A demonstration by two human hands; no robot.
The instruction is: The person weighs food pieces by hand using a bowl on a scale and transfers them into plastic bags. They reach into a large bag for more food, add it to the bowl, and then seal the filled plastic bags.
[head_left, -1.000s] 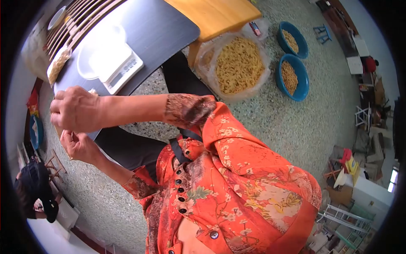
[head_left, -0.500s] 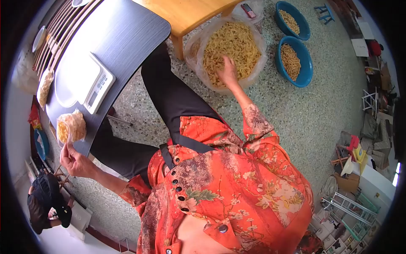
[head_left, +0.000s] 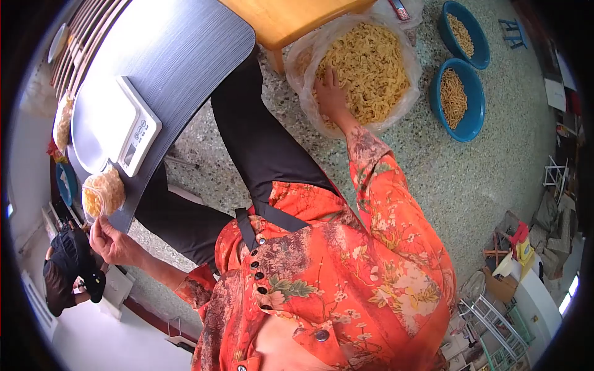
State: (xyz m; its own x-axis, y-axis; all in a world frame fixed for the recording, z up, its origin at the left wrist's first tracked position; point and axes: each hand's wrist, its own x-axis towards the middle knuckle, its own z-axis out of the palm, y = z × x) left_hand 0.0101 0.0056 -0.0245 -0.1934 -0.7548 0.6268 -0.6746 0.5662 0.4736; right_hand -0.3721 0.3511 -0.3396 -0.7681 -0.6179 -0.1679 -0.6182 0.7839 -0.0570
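My left hand (head_left: 111,242) pinches the rim of a clear plastic bag (head_left: 110,188) partly filled with yellow snack pieces. This bag rests at the dark table's edge, near a white digital scale (head_left: 141,137). My right hand (head_left: 331,98) reaches into a large clear plastic sack (head_left: 405,93) on the floor. Its fingers are apart and lie against the pale yellow, crinkled snack pieces (head_left: 371,68) at the sack's left side; some fingertips are partly hidden.
A dark-topped table (head_left: 204,37) stands at the left with another filled bag (head_left: 62,123) at its far edge. A wooden bench (head_left: 291,21) adjoins the sack. Two blue basins (head_left: 473,111) of snack sticks sit to the right. A person in dark clothes (head_left: 69,266) is at lower left.
My right hand has shifted toward the left side of the sack, lying lower against the pieces. My left hand keeps its pinch on the small bag. The view has turned slightly.
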